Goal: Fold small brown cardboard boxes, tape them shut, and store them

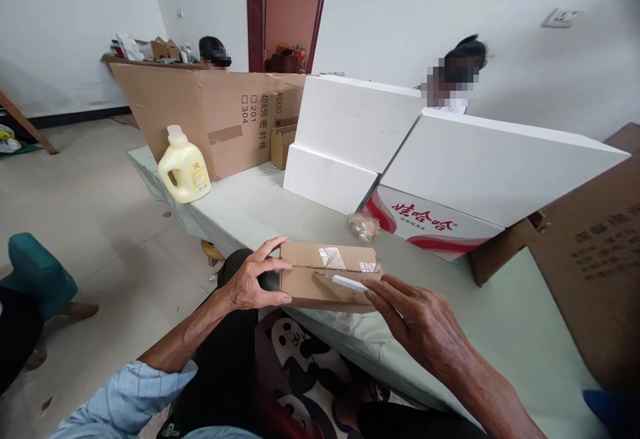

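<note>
A small brown cardboard box [320,279] with clear tape on its top seam lies at the near edge of the pale green table [500,319]. My left hand [253,282] clasps the box's left end, thumb below and fingers spread over the top. My right hand [417,322] pinches a white pen-like cutter [346,283], its tip resting on the box's taped seam.
White foam boards [450,152] lean on a red-and-white carton [430,222] behind the box. A crumpled tape wad [364,225] lies near them. A yellow detergent jug [185,167] stands at the far left before big cardboard sheets [215,112]. Two people sit behind.
</note>
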A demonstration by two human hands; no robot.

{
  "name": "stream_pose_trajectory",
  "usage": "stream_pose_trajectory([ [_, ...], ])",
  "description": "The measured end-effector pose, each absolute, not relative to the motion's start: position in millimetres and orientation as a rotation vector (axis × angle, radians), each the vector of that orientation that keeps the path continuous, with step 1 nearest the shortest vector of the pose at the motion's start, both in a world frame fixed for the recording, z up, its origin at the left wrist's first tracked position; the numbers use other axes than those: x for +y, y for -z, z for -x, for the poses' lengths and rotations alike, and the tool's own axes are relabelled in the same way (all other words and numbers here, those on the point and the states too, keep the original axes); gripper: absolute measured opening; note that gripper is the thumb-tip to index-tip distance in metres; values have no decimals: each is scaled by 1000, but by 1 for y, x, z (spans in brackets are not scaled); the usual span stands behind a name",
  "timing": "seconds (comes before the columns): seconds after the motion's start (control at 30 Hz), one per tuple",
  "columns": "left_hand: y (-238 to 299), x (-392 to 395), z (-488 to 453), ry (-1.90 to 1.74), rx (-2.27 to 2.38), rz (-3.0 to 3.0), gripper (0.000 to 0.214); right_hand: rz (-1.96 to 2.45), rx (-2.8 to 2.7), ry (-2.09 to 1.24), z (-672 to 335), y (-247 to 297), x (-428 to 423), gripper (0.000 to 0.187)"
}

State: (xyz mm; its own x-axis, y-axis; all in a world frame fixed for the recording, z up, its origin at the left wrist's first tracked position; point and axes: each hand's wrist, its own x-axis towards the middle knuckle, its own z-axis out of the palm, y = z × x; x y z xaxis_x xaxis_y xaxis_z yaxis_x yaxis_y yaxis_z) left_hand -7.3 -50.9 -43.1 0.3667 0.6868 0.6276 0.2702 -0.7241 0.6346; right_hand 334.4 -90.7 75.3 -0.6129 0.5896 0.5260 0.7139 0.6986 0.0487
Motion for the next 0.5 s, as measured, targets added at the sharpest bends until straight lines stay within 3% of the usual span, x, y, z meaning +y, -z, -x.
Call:
stream_pose_trajectory([
  [0.5,41,-52,9,-1291,813,-2243,53,1055,-2458,473,-323,-71,-90,40],
])
